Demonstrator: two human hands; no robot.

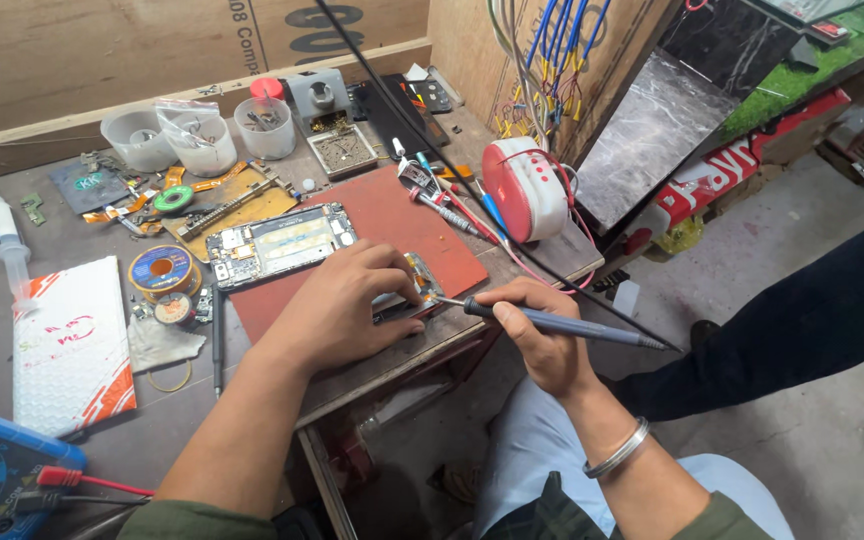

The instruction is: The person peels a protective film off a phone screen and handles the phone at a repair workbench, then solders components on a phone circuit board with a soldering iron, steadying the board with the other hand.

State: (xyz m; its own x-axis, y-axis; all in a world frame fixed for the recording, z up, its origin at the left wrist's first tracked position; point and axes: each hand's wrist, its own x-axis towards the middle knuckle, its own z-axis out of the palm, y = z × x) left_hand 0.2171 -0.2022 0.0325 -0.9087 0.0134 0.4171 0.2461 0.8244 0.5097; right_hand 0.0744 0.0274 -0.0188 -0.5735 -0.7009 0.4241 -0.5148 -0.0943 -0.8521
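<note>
L hand (344,312) pressed flat over small circuit board (414,290) at red mat (392,225) edge, prob. to pin it steady; R hand (537,335) closed pen-style round soldering iron (552,323), tip at board; opened phone (280,243) lies just beyond; solder spool (161,269) near.

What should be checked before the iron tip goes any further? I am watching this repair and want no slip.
1. Left hand pressing the small board flat on the red mat: ok.
2. Right hand gripping the soldering iron: ok.
3. Tip touching the board's edge: cannot tell.
4. Iron's cord free of the red and white wires: cannot tell.
5. Opened phone apart from the tip: ok.
</note>
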